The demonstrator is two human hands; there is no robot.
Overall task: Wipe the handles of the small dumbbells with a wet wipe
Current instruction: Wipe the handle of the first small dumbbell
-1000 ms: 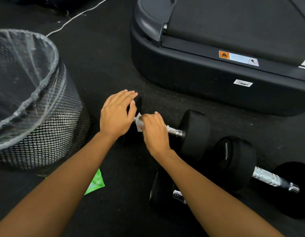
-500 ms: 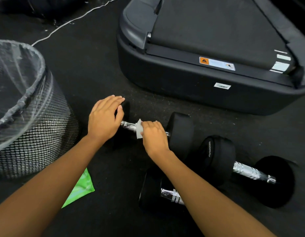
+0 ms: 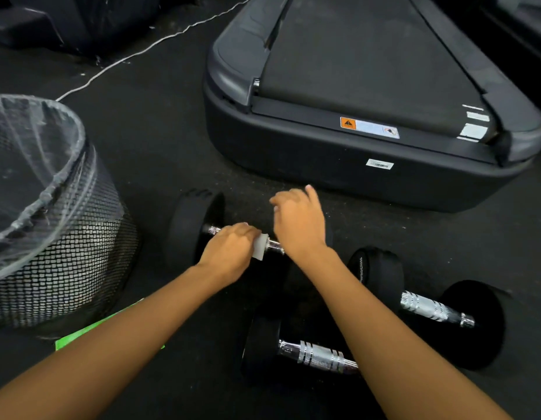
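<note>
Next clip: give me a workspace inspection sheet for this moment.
Surface: dark rubber-like floor.
Job's things: far black dumbbell with chrome handle, white wet wipe on that handle; near dumbbell and right dumbbell lie untouched.
Clutter: green flat packet; black mesh bin with clear liner.
Grippers: left hand grips wipe round handle; right hand blurred over far dumbbell's right end, grip unclear.
Cables: thin white cable across floor.
Surroundings: black treadmill base.
</note>
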